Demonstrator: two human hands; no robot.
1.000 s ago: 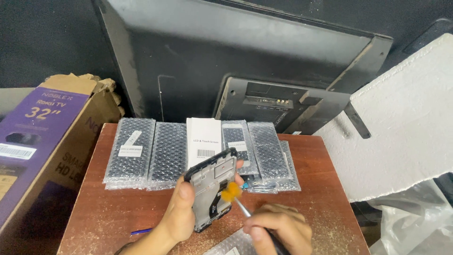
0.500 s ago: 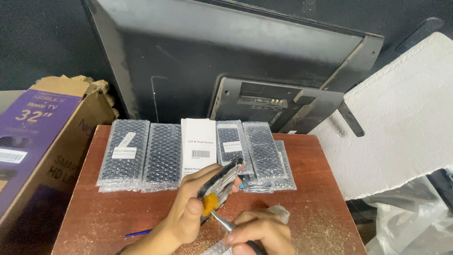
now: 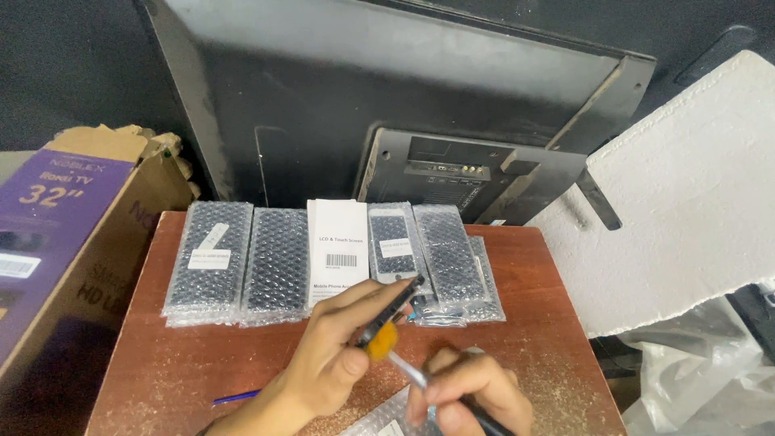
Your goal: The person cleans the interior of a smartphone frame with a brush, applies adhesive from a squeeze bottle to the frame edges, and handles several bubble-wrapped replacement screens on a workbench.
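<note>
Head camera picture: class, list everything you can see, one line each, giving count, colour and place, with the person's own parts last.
Bubble-wrapped packets: about six, clear over dark contents, rowed along the table's far edge.
White box: one, among the packets.
Wooden table: one, reddish brown.
Blue pen: one, near edge.
Flat-screen television: one, black, back showing, leaning behind the table.
Smaller panel: one, black, against it.
Cardboard box: one, purple and brown, left.
Foam sheet: one, white, right.
Phone part: one, dark, in left hand.
Tool with orange piece: one, in right hand.
</note>
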